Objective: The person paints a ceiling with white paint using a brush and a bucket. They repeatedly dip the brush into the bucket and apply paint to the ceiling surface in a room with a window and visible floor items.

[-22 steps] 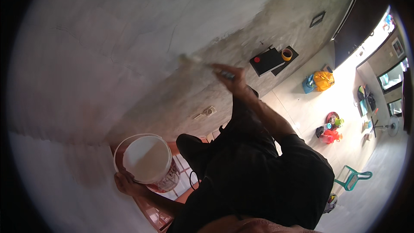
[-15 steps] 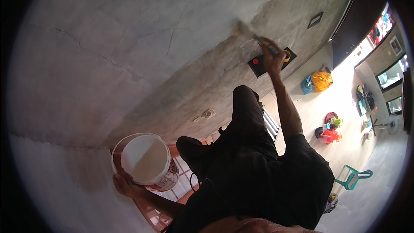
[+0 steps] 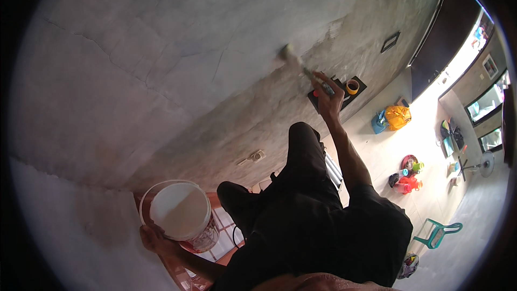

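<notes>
My right hand (image 3: 330,98) is closed round the handle of a paintbrush (image 3: 294,59). Its bristle end is against the grey wall (image 3: 177,37), slightly smeared by motion, where a paler coat meets darker bare plaster. Low on the left, my left hand (image 3: 152,238) grips the side of a white plastic bucket (image 3: 207,237), fingers partly hidden at its rim. Inside the bucket is pale, whitish paint, and a thin bail handle (image 3: 142,205) stands out from its rim. Just behind my right hand, a small black shelf (image 3: 360,82) on the wall carries a yellow tape roll (image 3: 352,87).
A wall socket (image 3: 257,156) sits near my knees, and a small dark frame (image 3: 390,42) is higher up the wall. On the floor at right are a yellow bag (image 3: 398,118), red and green containers (image 3: 407,184), a green stool (image 3: 437,234) and a standing fan (image 3: 486,164).
My right hand and the paintbrush have moved down and to the left along the wall, uncovering the tape roll. My left hand still holds the bucket; the whole view has shifted slightly.
</notes>
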Motion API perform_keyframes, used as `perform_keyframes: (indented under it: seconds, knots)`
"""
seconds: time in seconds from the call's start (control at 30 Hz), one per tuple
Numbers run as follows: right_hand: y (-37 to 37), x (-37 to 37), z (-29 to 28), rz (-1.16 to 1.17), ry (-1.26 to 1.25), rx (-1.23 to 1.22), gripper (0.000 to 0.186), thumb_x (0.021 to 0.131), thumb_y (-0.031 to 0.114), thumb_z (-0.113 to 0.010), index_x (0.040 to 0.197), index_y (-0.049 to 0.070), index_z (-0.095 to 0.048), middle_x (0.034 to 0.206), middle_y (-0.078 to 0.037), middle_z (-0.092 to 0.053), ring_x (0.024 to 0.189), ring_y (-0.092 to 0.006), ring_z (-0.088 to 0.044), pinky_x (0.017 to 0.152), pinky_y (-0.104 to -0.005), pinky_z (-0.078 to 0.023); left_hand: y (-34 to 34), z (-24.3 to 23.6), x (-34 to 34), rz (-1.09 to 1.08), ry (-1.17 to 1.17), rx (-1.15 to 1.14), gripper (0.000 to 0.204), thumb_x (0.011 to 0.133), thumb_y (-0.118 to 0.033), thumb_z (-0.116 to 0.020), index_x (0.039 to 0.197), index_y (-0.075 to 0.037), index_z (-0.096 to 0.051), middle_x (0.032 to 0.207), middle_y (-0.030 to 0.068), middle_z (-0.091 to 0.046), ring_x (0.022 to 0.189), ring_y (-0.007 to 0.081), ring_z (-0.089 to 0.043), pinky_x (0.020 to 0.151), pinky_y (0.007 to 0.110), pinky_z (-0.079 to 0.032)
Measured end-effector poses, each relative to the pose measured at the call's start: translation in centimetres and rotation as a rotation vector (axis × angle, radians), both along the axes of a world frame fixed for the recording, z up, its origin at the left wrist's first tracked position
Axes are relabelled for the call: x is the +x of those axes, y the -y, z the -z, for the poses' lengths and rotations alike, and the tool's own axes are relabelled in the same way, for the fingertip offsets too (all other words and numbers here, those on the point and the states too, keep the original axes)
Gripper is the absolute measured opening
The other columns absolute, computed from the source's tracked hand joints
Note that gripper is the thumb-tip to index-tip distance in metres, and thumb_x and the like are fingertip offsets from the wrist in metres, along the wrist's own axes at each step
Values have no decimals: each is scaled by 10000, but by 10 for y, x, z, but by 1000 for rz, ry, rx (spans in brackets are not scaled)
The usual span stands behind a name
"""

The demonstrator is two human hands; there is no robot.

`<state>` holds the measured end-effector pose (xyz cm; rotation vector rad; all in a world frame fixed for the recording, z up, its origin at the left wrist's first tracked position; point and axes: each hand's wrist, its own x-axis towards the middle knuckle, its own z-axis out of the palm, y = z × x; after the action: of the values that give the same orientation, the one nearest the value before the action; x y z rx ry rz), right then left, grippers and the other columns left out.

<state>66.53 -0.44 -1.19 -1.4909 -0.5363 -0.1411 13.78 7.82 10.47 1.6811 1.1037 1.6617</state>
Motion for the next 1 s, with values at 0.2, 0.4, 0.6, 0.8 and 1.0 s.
perform_keyframes:
  seconds: [0.2, 0.4, 0.6, 0.8, 1.0]
  knots:
    - [17, 66, -12, -112, -17, 39, 216, 829, 120, -665, 1016, 24, -716, 939, -99, -717, 867, -133, -651, 811, -279, -487, -1, 3, 11, -198, 54, -29, 358, 974, -238, -491, 661, -103, -381, 588, -28, -342, 565, 59, -316, 546, 239, -243]
    - [38, 212, 16, 239, 18, 233, 237, 834, 122, -672, 1012, -32, -703, 899, -99, -707, 830, -142, -654, 777, -247, -500, -3, -5, 19, -112, 15, 12, 371, 980, -247, -496, 664, -98, -373, 588, -26, -323, 569, 69, -313, 553, 235, -259]
    - [21, 235, 16, 524, 153, 216, 223, 844, 133, -683, 1020, 0, -712, 859, -94, -711, 786, -118, -642, 720, -261, -500, -6, 1, 18, -112, 130, -70, 351, 980, -232, -500, 678, -89, -392, 586, -15, -346, 568, 78, -328, 564, 247, -280]
    - [-27, 60, -5, 365, 166, 29, 235, 845, 96, -686, 1064, 11, -698, 835, -105, -717, 751, -74, -601, 665, -267, -499, -10, 7, 14, -129, -77, 35, 327, 982, -218, -496, 701, -71, -416, 589, -5, -362, 579, 82, -348, 589, 254, -310]
    - [-14, -53, -37, -237, 137, 58, 232, 827, 67, -699, 1053, 13, -702, 844, -74, -711, 761, -59, -586, 676, -248, -499, -3, 2, 16, -145, 10, -44, 314, 979, -233, -510, 728, -61, -434, 600, 8, -379, 589, 95, -362, 594, 247, -322]
